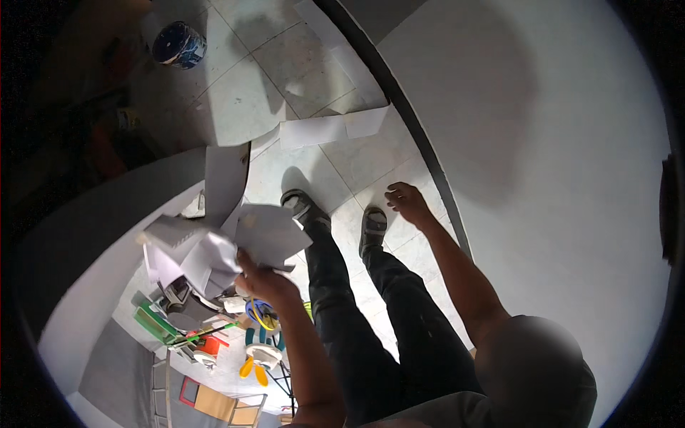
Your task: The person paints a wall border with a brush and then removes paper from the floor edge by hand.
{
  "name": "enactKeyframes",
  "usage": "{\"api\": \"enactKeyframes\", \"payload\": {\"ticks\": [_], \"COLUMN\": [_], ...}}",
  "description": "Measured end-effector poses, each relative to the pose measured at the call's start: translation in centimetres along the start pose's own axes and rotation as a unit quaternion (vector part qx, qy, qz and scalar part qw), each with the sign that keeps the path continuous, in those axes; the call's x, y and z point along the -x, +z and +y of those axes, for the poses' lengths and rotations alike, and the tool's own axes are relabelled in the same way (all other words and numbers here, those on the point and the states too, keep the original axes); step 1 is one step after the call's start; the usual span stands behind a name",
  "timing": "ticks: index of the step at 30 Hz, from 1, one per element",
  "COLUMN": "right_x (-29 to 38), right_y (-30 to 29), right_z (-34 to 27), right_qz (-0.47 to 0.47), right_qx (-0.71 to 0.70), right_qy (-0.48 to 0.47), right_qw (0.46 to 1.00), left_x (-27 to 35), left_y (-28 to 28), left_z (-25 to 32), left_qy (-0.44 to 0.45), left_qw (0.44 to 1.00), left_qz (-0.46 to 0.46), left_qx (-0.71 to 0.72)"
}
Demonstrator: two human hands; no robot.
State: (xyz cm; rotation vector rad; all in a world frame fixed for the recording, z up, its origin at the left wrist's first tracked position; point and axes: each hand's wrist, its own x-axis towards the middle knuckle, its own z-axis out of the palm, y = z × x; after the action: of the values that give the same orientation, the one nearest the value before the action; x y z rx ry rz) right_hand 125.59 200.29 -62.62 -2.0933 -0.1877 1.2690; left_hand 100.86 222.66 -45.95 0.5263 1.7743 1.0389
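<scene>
My left hand (pixel 267 283) grips a bunch of creased white sheets (pixel 270 232), paper or thin card, that fan out above and to the left of it. Its fingertips are partly hidden by the sheets. My right hand (pixel 408 202) hangs over the tiled floor near my right shoe (pixel 373 227), its fingers loosely curled and apart, holding nothing. White strips (pixel 313 132) lie across the floor tiles ahead of my feet and continue along the dark base of the wall.
A paint bucket (pixel 180 45) stands on the floor at the upper left. A pale wall (pixel 578 187) rises on the right. At the lower left are a green item (pixel 155 322), a coiled cable (pixel 260 313), tools and a metal ladder (pixel 160 390).
</scene>
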Motion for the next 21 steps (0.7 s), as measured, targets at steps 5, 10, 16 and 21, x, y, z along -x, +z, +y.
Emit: {"api": "enactKeyframes", "payload": {"ticks": [5, 10, 16, 21], "right_x": [-12.2, -25.8, -35.4, -39.7], "right_y": [-1.1, -1.8, 0.5, -1.7], "right_z": [4.2, 10.3, 8.4, 12.3], "right_qz": [0.01, 0.234, 0.293, 0.238], "right_qx": [-0.103, -0.107, -0.137, -0.304], "right_qy": [0.116, 0.155, 0.201, 0.143], "right_qw": [0.988, 0.954, 0.925, 0.911], "left_x": [-6.1, -9.0, -13.6, -12.3], "left_y": [9.2, 11.7, 11.0, 15.2], "left_z": [-1.6, -3.9, -9.5, -12.3], "left_qy": [0.023, 0.046, 0.046, 0.045], "left_qw": [0.998, 0.997, 0.996, 0.994], "left_qz": [-0.048, -0.047, -0.048, -0.029], "left_qx": [0.014, -0.028, -0.066, -0.092]}}
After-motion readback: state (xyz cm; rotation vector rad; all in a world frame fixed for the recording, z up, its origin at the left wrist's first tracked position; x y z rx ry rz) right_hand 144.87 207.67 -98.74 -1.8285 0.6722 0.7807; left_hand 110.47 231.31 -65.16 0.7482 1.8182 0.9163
